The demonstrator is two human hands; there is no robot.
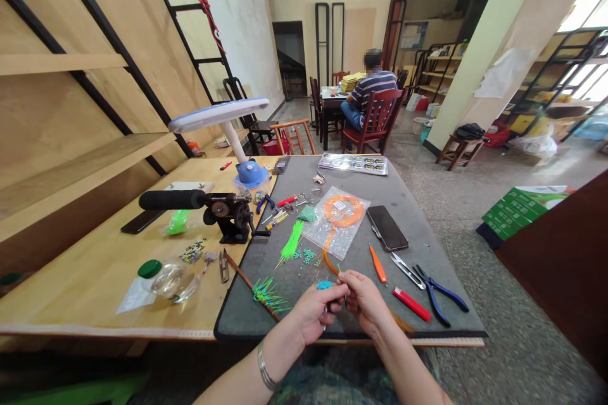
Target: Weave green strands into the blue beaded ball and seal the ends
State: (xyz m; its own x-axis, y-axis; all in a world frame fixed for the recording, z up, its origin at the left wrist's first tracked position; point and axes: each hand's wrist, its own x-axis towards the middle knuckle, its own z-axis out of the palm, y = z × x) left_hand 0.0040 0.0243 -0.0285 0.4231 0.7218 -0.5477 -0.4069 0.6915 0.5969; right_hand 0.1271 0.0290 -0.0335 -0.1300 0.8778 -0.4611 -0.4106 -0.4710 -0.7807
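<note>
Near the front edge of the dark mat, my left hand (316, 310) is closed, with a small turquoise piece (325, 285) showing at its curled fingers. My right hand (365, 302) pinches the end of an orange cord (327, 254), thumb and finger meeting the left fingertips. Back from there the cord runs to an orange coil (342, 211) in a clear plastic bag (316, 237). Orange-brown strands (401, 323) lie beneath my right wrist. What sits between the touching fingertips is too small to make out.
Right of my hands lie a red lighter (411, 304), blue-handled pliers (434, 294), silver snips (407, 271), an orange tool (378, 264) and a phone (387, 228). To the left are green strands (291, 242), turquoise beads (308, 256), a stick (247, 280), a black winder (232, 215) and a jar (173, 281).
</note>
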